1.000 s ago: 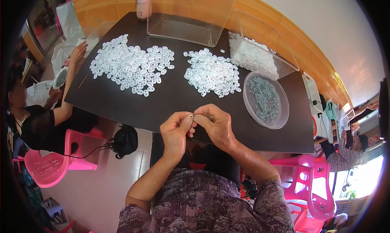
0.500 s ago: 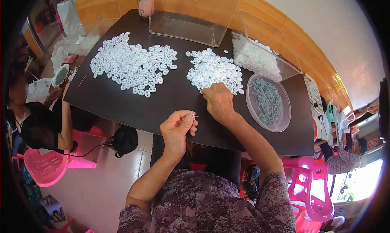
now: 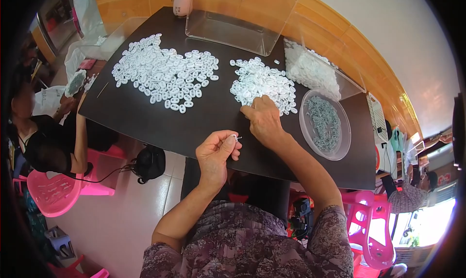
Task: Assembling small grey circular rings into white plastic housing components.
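The right hand [image 3: 262, 122] meets the smaller white pile [image 3: 266, 79] on its near side; I cannot tell its grip's state. Farther from that pile, the left hand [image 3: 216, 154] pinches a white piece [image 3: 236, 137].

From a distance, I am viewing the scene through one wide fisheye camera on a person's head, the left of a pair. It is facing down and slightly forward, looking over the wearer's patterned shirt [image 3: 242, 239], which is filling the lower edge close to the lens. The left hand [image 3: 214, 154] and right hand [image 3: 264, 123] are appearing near the middle, the dark counter [image 3: 160, 125] spreading beyond them. Straight edges are bending toward a rounded black rim.
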Tool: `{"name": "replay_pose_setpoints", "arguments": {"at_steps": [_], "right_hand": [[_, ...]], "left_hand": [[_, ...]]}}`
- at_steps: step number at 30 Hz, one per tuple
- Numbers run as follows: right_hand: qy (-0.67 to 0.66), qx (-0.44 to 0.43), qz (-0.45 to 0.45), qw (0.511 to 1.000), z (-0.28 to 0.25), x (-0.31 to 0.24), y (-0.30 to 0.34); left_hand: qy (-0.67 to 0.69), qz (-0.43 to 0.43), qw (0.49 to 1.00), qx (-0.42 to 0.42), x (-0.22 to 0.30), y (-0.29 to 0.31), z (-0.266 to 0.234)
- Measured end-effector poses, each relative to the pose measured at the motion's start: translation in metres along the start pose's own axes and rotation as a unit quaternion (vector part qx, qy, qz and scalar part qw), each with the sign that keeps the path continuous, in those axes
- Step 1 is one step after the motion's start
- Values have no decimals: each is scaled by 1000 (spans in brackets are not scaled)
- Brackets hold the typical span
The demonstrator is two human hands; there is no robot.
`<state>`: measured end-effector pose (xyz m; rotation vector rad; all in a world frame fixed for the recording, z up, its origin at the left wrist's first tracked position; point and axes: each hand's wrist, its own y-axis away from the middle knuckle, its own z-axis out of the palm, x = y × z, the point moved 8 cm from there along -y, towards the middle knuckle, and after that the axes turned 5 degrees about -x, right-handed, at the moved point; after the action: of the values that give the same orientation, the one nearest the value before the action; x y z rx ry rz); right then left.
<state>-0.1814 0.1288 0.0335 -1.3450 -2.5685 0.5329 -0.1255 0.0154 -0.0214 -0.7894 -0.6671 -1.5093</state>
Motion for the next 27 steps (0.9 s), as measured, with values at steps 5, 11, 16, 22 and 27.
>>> {"name": "replay_pose_setpoints", "arguments": {"at_steps": [5, 11, 16, 22, 27], "right_hand": [[5, 4, -25, 1000, -1, -6, -2], [-120, 42, -14, 992, -7, -13, 10], [-122, 55, 16, 991, -15, -3, 13], [-94, 1, -6, 996, -3, -12, 7], [-60, -23, 1, 998, -6, -20, 1]], "left_hand": [[-1, -2, 1000, 4, 1, 0, -2], [15, -3, 1000, 8, 3, 2, -3], [20, -8, 1000, 20, 7, 10, -7], [18, -7, 999, 39, 13, 10, -10], [15, 3, 999, 44, 18, 10, -11]]}}
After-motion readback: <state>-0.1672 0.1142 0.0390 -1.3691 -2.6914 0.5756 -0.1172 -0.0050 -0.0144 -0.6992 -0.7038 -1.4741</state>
